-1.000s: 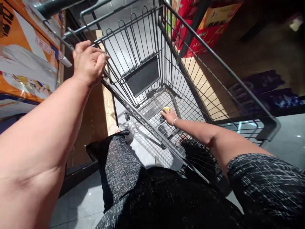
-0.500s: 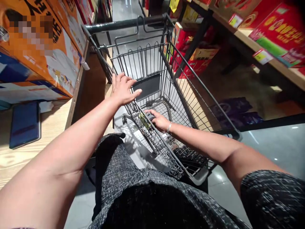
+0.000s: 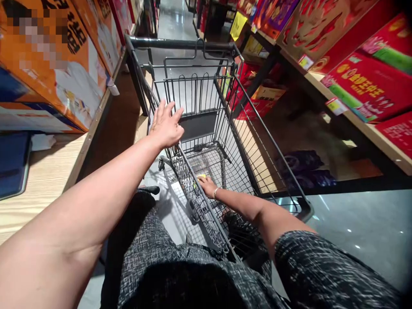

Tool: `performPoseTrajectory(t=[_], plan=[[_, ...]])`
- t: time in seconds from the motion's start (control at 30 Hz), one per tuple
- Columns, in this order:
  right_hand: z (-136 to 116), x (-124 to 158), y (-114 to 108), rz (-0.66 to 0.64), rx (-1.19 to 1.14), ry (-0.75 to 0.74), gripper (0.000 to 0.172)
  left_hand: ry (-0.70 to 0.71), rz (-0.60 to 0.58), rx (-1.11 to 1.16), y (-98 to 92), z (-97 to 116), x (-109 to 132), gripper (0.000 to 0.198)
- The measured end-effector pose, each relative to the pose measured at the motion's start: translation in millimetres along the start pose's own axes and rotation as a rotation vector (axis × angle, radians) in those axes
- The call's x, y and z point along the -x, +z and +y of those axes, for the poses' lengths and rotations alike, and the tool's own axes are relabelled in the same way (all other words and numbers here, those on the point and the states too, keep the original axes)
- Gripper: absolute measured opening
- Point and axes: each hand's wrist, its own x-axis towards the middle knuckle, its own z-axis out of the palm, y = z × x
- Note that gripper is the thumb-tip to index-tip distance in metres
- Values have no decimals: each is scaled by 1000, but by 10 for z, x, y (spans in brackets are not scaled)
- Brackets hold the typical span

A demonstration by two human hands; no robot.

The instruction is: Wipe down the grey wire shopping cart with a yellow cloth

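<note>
A grey metal shopping cart [image 3: 222,124] stands in front of me. My left hand [image 3: 166,125] is at the cart's left side rim, fingers spread, with nothing seen in it. Low inside the basket, my right hand [image 3: 207,187] has its fingers over a small yellow-green item [image 3: 201,177]. The hand and the basket's side wires hide most of that item, so its kind does not show. A bracelet circles my right wrist.
Large orange boxes [image 3: 48,64] stand on a wooden shelf [image 3: 48,167] at left, with a dark tablet-like device [image 3: 13,161]. Red gift boxes [image 3: 357,81] fill the right shelf [image 3: 325,88]. Purple packages [image 3: 302,165] lie below it. The aisle floor [image 3: 175,23] runs on beyond the cart.
My right hand has moved down, deeper into the basket, with the yellow-green item. My left hand stays by the rim, and the view has shifted slightly.
</note>
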Motion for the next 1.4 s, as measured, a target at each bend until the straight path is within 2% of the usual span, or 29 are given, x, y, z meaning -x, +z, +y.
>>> performPoseTrajectory(t=[0.07,0.13,0.2,0.27,0.37,0.47,0.57,0.63,0.7,0.77,0.83,0.93,1.03,1.13,1.23,1.3,1.4], plan=[[196,57,0,-115,119,-4,63,18,-4,6,21,-40,-68,81],[381,97,-147,-192,243,17,68,32,-5,14,43,-64,-130,82],[570,135,-412,-229,373,90,66,35,-4,14,61,-65,-179,82],[732,191,-751,-233,506,191,54,34,-9,11,73,-50,-215,81],[826,311,-1300,-207,664,296,42,34,-16,20,82,-19,-247,80],[730,446,-1828,-97,864,323,44,24,-22,43,86,-10,-271,78],[601,584,-2288,123,1048,327,46,15,-34,88,72,-25,-305,78],[563,672,-2488,256,1081,338,49,1,-48,124,45,-31,-333,81],[561,742,-2540,313,1089,330,52,-35,-61,136,1,-19,-356,87],[564,769,-2426,264,1088,286,52,-82,-59,118,-46,4,-359,95],[556,733,-2174,127,1071,237,52,-93,-42,93,-79,20,-334,105],[548,570,-1658,-112,1009,231,52,-45,-75,90,-62,-5,-261,115],[572,377,-1112,-261,914,308,51,-15,-153,124,10,-70,-206,110],[564,242,-633,-287,765,441,52,-19,-141,156,69,-112,-202,91],[436,135,-286,-252,658,530,63,-25,-87,223,93,-109,-217,76],[274,51,-130,-232,613,514,71,-20,-64,268,104,-97,-221,74],[-24,-83,29,-207,484,399,84,-4,-61,265,131,-91,-223,78]])
